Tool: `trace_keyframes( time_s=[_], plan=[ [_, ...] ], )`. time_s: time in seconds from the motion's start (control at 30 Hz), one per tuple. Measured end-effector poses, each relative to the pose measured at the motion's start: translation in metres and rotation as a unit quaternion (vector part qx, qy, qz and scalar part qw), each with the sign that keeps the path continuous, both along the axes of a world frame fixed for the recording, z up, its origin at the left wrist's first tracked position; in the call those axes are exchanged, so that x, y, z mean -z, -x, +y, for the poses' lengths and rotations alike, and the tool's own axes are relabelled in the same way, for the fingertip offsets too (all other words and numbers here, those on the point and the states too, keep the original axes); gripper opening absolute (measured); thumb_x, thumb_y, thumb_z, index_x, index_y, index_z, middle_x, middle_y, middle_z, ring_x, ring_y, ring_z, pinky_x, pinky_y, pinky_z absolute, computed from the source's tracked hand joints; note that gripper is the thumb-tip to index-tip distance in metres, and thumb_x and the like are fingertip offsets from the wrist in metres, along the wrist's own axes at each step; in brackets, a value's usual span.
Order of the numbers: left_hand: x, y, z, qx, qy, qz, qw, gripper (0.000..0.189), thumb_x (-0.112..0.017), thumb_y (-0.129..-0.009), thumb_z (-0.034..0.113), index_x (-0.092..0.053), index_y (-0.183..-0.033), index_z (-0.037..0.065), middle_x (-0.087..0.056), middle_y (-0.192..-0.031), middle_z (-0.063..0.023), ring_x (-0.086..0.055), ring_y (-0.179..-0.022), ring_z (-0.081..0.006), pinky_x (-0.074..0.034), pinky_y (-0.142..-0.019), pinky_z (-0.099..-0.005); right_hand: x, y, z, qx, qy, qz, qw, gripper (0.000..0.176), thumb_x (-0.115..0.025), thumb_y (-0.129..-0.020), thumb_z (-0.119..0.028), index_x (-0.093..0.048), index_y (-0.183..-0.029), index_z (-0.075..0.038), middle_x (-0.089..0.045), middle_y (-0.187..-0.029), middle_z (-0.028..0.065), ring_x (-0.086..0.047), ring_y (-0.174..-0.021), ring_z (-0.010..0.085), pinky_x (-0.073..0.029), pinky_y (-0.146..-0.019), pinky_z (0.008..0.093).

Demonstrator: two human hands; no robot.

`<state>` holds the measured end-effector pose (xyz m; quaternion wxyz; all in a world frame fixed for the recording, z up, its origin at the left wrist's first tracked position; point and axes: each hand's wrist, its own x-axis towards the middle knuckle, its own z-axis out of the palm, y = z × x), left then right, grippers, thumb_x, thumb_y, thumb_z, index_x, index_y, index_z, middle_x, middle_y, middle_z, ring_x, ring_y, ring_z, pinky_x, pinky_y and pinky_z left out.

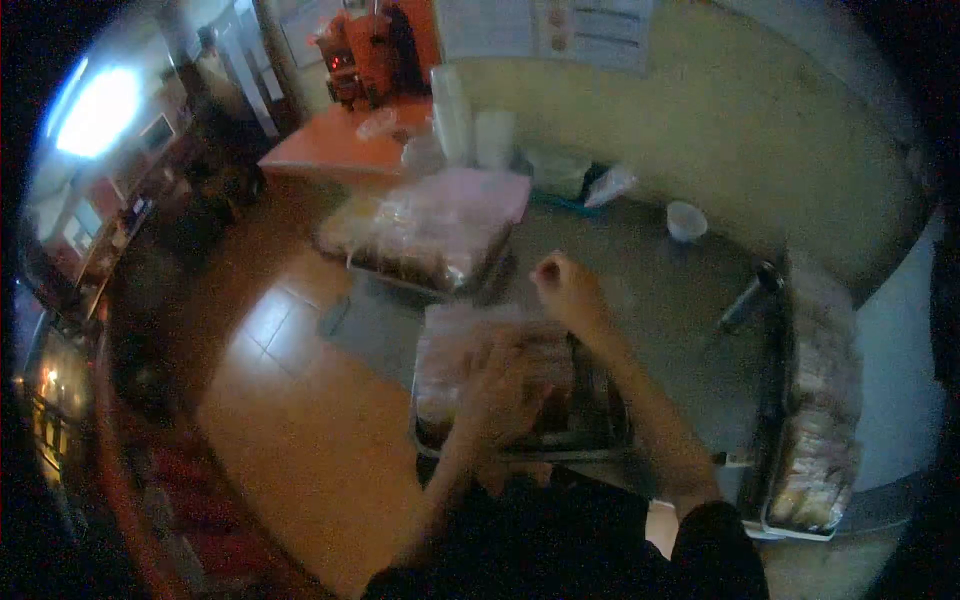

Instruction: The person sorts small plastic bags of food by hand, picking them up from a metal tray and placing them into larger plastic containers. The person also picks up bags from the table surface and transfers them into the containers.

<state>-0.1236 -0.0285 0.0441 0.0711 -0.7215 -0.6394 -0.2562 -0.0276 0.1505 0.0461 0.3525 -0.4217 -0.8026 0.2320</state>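
A metal tray (520, 455) lies in front of me, filled with pale wrapped packets (450, 345) that are blurred. My left hand (503, 390) rests over these packets, its fingers stretched out and smeared by motion. Beyond the tray's right side, my right hand (568, 290) is raised above the grey table with its fingers curled closed. Whatever it may hold is hidden or too small to name. Farther back stands another tray of plastic-wrapped goods (420, 240), partly covered by a pink sheet (500, 190).
At the right edge is a long tray of wrapped packets (820, 400). Near it lies a dark cylindrical object (750, 297). A white cup (686, 222) sits by the wall. Stacked white cups (452, 115) stand at the back, beside an orange table (340, 150).
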Motion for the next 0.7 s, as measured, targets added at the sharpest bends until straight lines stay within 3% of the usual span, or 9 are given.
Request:
trace_keyframes(
  time_s=[0.13, 0.3, 0.4, 0.47, 0.5, 0.57, 0.63, 0.67, 0.7],
  plan=[
    [0.001, 0.004, -0.039, -0.079, -0.125, -0.106, 0.983, 0.033, -0.058, -0.09, 0.025, -0.057, -0.115, 0.004, -0.053, -0.119, -0.0166, -0.047, -0.112, -0.0347, -0.036, -0.096, -0.0486, 0.012, 0.072, 0.068, -0.005, 0.078, -0.229, 0.97, 0.029, -0.067, -0.083, -0.02, -0.061, -0.1, 0.003, -0.066, -0.088, 0.0173, -0.065, -0.081, 0.0309, -0.052, -0.073, 0.0421],
    [0.078, 0.04, -0.074, -0.238, -0.237, -0.43, 0.838, 0.03, -0.058, -0.091, 0.024, -0.055, -0.112, 0.002, -0.053, -0.113, -0.0135, -0.05, -0.103, -0.0279, -0.039, -0.091, -0.0419, 0.082, 0.126, 0.122, -0.075, 0.255, 0.012, 0.964, 0.03, -0.064, -0.082, -0.015, -0.058, -0.103, 0.006, -0.064, -0.082, 0.0137, -0.062, -0.066, 0.0238, -0.053, -0.06, 0.0391],
    [0.117, 0.05, -0.081, -0.234, -0.22, -0.584, 0.745, 0.028, -0.058, -0.091, 0.023, -0.054, -0.11, 0.002, -0.054, -0.109, -0.0116, -0.051, -0.097, -0.0238, -0.041, -0.088, -0.0379, 0.05, 0.115, 0.104, -0.074, 0.344, 0.018, 0.936, 0.028, -0.065, -0.082, -0.013, -0.057, -0.101, 0.006, -0.061, -0.078, 0.0134, -0.06, -0.058, 0.0207, -0.052, -0.05, 0.0344],
    [0.139, 0.051, -0.083, -0.203, -0.223, -0.629, 0.717, 0.027, -0.057, -0.092, 0.022, -0.053, -0.108, 0.002, -0.054, -0.106, -0.01, -0.052, -0.092, -0.0206, -0.042, -0.085, -0.0347, 0.029, 0.091, 0.087, -0.104, 0.382, 0.056, 0.916, 0.025, -0.066, -0.082, -0.012, -0.058, -0.098, 0.005, -0.06, -0.076, 0.013, -0.059, -0.056, 0.02, -0.051, -0.047, 0.0334],
    [0.139, 0.055, -0.084, -0.207, -0.202, -0.611, 0.737, 0.027, -0.056, -0.092, 0.022, -0.052, -0.108, 0.001, -0.054, -0.106, -0.0106, -0.051, -0.094, -0.021, -0.042, -0.087, -0.0357, -0.002, 0.073, 0.065, -0.118, 0.417, 0.08, 0.898, 0.024, -0.067, -0.082, -0.012, -0.059, -0.097, 0.004, -0.059, -0.076, 0.0126, -0.059, -0.057, 0.0199, -0.051, -0.047, 0.0339],
    [0.132, 0.07, -0.089, -0.211, -0.158, -0.576, 0.774, 0.027, -0.054, -0.094, 0.022, -0.051, -0.108, 0.0, -0.054, -0.106, -0.0118, -0.051, -0.098, -0.0219, -0.04, -0.09, -0.0377, 0.024, 0.058, 0.084, -0.144, 0.459, 0.153, 0.863, 0.022, -0.068, -0.082, -0.012, -0.06, -0.095, 0.003, -0.059, -0.076, 0.012, -0.059, -0.058, 0.0202, -0.052, -0.049, 0.0352],
    [0.085, 0.07, -0.092, -0.223, -0.154, -0.503, 0.821, 0.028, -0.053, -0.095, 0.023, -0.05, -0.108, -0.002, -0.054, -0.104, -0.0121, -0.049, -0.101, -0.0221, -0.038, -0.092, -0.0388, 0.078, 0.024, 0.114, -0.229, 0.272, 0.21, 0.911, 0.025, -0.069, -0.081, -0.017, -0.062, -0.098, 0.001, -0.062, -0.083, 0.0113, -0.061, -0.065, 0.0212, -0.053, -0.055, 0.0373],
    [0.081, 0.06, -0.093, -0.236, -0.155, -0.506, 0.815, 0.028, -0.052, -0.096, 0.023, -0.05, -0.108, -0.002, -0.054, -0.105, -0.0128, -0.048, -0.103, -0.0224, -0.037, -0.094, -0.0393, 0.088, -0.008, 0.113, -0.288, 0.063, 0.207, 0.933, 0.03, -0.069, -0.08, -0.02, -0.062, -0.102, -0.001, -0.064, -0.089, 0.0108, -0.062, -0.071, 0.0218, -0.053, -0.059, 0.0385],
    [0.078, 0.049, -0.094, -0.249, -0.156, -0.509, 0.809, 0.029, -0.052, -0.096, 0.023, -0.05, -0.109, -0.003, -0.054, -0.106, -0.0136, -0.047, -0.105, -0.0227, -0.036, -0.096, -0.0398, 0.092, -0.032, 0.12, -0.29, -0.003, 0.183, 0.939, 0.032, -0.069, -0.08, -0.022, -0.063, -0.103, -0.001, -0.064, -0.092, 0.0105, -0.062, -0.074, 0.0219, -0.053, -0.061, 0.039]
  ],
)
